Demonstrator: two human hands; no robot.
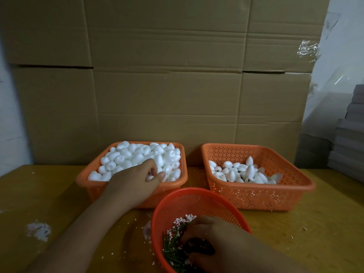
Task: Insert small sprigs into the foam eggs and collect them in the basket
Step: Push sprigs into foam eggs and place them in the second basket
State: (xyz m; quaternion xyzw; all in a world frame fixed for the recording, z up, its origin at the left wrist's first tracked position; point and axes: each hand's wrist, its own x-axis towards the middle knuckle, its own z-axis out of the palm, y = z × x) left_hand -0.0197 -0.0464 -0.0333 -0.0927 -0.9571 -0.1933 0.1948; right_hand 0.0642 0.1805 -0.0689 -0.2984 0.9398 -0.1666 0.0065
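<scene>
1. White foam eggs (137, 158) fill the left basket (94, 186); left hand (136, 180) fingers curl onto one, grip unclear.
2. Right hand (214, 241) digs among sprigs (175, 243); grip hidden. Better to pinch one stem only.

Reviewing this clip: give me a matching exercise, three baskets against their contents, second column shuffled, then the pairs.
Column one:
1. left square basket
2. right square basket
3. round basket

Column two:
A. green sprigs with pale tips, right hand reaching in
B. heaped with plain foam eggs, left hand on them
C. partly filled with eggs

Pairs: 1-B, 2-C, 3-A
</scene>
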